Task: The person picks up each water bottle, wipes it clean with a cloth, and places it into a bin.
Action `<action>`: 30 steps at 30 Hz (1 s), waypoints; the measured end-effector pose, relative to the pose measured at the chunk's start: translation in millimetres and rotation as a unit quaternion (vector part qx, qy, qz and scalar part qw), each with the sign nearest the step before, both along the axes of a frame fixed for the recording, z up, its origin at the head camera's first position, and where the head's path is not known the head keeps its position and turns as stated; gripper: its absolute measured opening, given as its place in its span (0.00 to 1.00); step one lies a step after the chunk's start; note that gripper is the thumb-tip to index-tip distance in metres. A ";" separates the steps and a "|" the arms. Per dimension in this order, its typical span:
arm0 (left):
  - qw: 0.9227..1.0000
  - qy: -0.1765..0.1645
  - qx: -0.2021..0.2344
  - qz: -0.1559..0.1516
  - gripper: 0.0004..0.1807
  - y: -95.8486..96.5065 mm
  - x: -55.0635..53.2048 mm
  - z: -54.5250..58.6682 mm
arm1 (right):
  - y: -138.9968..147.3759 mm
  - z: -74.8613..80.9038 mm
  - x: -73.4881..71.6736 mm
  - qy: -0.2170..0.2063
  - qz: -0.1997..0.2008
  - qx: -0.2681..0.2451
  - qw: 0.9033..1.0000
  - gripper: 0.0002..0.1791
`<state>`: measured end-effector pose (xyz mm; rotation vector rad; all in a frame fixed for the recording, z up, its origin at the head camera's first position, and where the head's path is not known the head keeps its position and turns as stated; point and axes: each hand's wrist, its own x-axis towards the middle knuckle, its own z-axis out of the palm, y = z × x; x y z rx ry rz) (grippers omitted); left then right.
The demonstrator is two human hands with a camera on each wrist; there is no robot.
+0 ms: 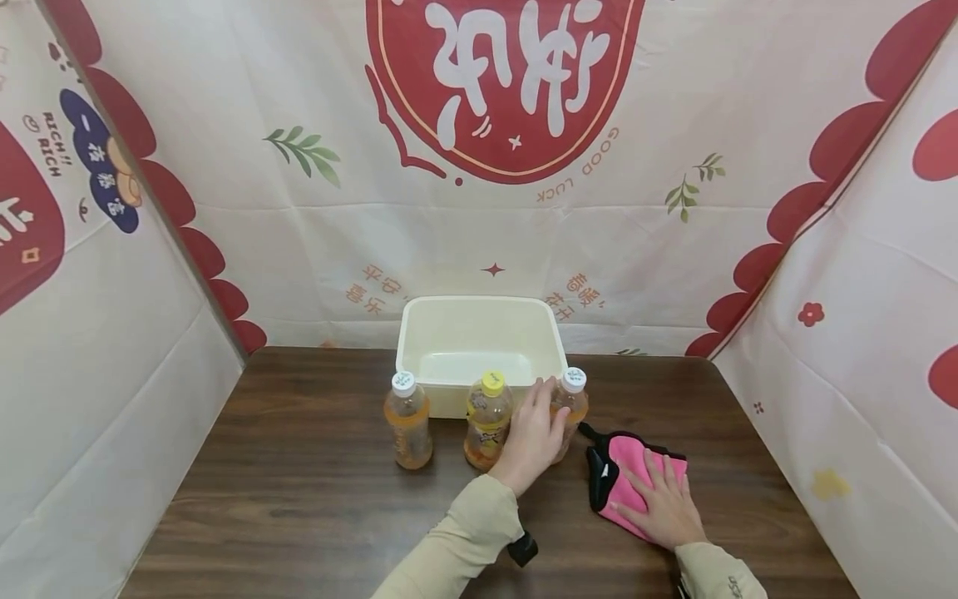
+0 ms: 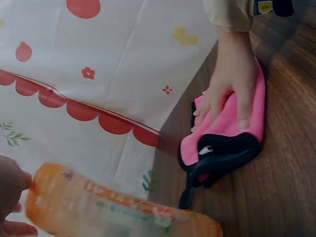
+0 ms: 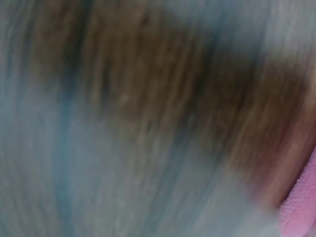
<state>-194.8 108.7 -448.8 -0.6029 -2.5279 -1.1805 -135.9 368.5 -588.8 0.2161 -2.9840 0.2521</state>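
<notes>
In the head view my left hand (image 1: 533, 434) is at the right-hand bottle (image 1: 576, 399), which has a white cap and orange liquid. Its thumb crosses the near side of that bottle, and the fingers reach along its left. The left wrist view shows the same labelled bottle (image 2: 123, 207) with fingertips at its upper end. My right hand (image 1: 662, 503) rests with spread fingers on a pink fleecy cloth piece (image 1: 627, 453) that has black trim and a black loop. Blur covers most of the right wrist view, with pink cloth (image 3: 301, 205) at its edge.
A yellow-capped bottle (image 1: 490, 416) stands just left of my left hand, and a white-capped bottle (image 1: 408, 428) farther left. Behind them is a cream plastic bin (image 1: 441, 399) on the brown wooden table (image 1: 299, 474). Printed cloth walls (image 1: 224, 166) enclose the back and sides.
</notes>
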 end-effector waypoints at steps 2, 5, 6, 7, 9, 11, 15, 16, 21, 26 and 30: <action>1.000 -0.005 0.010 0.000 0.25 1.1 -1.2 -2.7 | -0.6 0.0 -0.8 -0.004 -0.007 0.000 1.000 0.38; 1.000 -0.024 0.020 0.000 0.27 2.6 -2.4 -5.8 | -1.5 0.7 -1.0 -0.013 -0.018 -0.003 1.000 0.37; 0.999 -0.032 0.024 -0.001 0.28 2.9 -2.6 -6.3 | -1.8 1.1 -1.0 -0.016 -0.021 -0.006 1.000 0.37; 0.999 -0.039 0.028 -0.002 0.28 3.0 -2.7 -6.6 | -2.1 1.6 -1.0 -0.019 -0.024 -0.010 0.999 0.37; 0.998 -0.051 0.035 -0.006 0.30 3.1 -3.2 -6.6 | -2.4 2.3 -1.4 -0.020 -0.029 -0.014 0.999 0.36; 0.997 -0.057 0.041 -0.015 0.30 3.2 -3.9 -6.6 | -2.9 2.8 -1.9 -0.017 -0.034 -0.019 0.999 0.35; 0.997 -0.048 0.045 -0.037 0.28 3.3 -5.9 -7.3 | -4.4 2.8 -3.0 0.014 -0.039 -0.024 0.999 0.32; 0.997 -0.045 0.045 -0.040 0.28 3.4 -6.1 -7.4 | -4.6 2.6 -3.4 0.023 -0.041 -0.024 0.999 0.32; 0.997 -0.040 0.043 -0.049 0.26 3.9 -6.6 -7.5 | -4.8 -0.5 -4.8 0.055 -0.050 -0.029 0.997 0.28; 0.996 -0.050 0.037 -0.060 0.28 4.2 -8.4 -5.7 | -6.0 -2.0 -5.3 0.079 -0.058 -0.049 0.994 0.26; 0.994 -0.070 0.040 -0.068 0.27 4.0 -9.6 -3.5 | -7.1 0.5 -5.2 0.088 -0.060 -0.067 0.992 0.24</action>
